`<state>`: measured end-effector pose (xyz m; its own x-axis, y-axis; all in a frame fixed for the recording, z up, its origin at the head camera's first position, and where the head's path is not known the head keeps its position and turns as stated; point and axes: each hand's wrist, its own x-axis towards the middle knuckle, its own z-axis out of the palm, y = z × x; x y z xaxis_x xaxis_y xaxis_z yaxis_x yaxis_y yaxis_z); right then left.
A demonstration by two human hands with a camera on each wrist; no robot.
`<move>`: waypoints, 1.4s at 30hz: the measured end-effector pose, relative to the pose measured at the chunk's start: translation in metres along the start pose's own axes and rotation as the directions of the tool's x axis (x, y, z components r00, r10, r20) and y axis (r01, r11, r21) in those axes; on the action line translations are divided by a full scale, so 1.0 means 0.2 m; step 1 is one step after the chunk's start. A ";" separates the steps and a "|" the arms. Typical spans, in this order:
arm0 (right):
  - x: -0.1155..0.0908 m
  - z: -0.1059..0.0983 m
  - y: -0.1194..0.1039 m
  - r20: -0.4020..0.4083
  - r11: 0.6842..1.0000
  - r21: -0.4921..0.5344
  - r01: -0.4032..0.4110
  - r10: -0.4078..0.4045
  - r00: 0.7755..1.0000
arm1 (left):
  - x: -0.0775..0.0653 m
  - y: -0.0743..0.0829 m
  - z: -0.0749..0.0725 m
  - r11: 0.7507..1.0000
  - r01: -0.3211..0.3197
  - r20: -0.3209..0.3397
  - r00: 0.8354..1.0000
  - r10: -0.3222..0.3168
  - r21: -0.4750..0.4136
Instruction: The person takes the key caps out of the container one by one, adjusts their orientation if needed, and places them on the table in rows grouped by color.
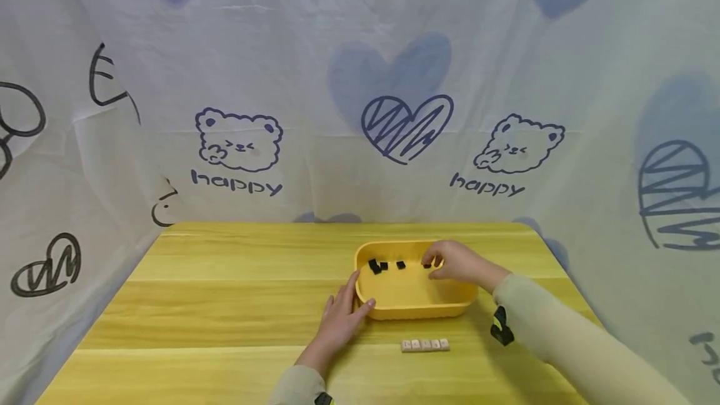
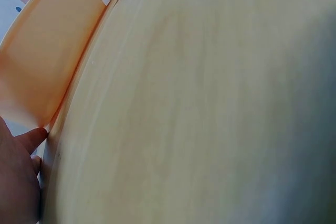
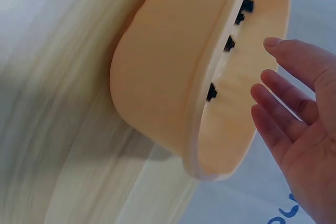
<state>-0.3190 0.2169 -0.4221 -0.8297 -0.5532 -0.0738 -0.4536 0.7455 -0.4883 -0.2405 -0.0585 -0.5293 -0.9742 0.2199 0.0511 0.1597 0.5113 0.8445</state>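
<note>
A shallow yellow tray (image 1: 419, 312) stands on the table with several small black pieces (image 1: 400, 265) on its floor, mostly toward the left. Along the tray's left side lies my left hand (image 1: 339, 316), its fingers extended and the thumb by the front left corner. My right hand (image 1: 455, 261) is over the tray's right part, close to a lone black piece (image 3: 211, 92). In the right wrist view its fingers (image 3: 273, 85) are loosely bent and spread, with nothing between them.
In front of the tray, a short row of pale keycaps (image 1: 425, 345) with faint markings lies on the wood-grain table (image 1: 225, 317). A white curtain (image 1: 315, 80) printed with hearts and bears hangs behind and at both sides.
</note>
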 end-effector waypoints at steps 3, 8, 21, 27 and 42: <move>0.02 0.01 0.04 0.029 1.000 -0.007 -0.027 0.027 0.999 | 0.00 0.01 0.01 1.000 -0.002 0.001 1.000 0.002 0.001; 0.04 0.05 0.11 0.073 0.997 -0.024 -0.073 0.075 0.994 | -0.02 0.02 0.03 1.000 -0.015 -0.002 1.000 0.015 -0.010; 0.06 0.12 0.19 0.088 0.990 -0.007 -0.139 0.139 0.986 | -0.02 0.01 0.05 1.000 -0.003 0.009 1.000 0.003 -0.008; 0.06 0.13 0.20 0.107 0.995 -0.011 -0.095 0.096 0.990 | -0.03 0.02 0.03 1.000 0.001 0.012 1.000 -0.001 -0.008; 0.05 0.15 0.16 0.161 0.997 -0.069 0.020 -0.009 0.987 | -0.01 0.00 0.00 1.000 0.005 0.004 1.000 -0.005 0.010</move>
<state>-0.3326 0.2244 -0.4651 -0.7624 -0.6125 -0.2086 -0.4917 0.7580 -0.4285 -0.2387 -0.0591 -0.5285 -0.9743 0.2209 0.0448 0.1566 0.5207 0.8392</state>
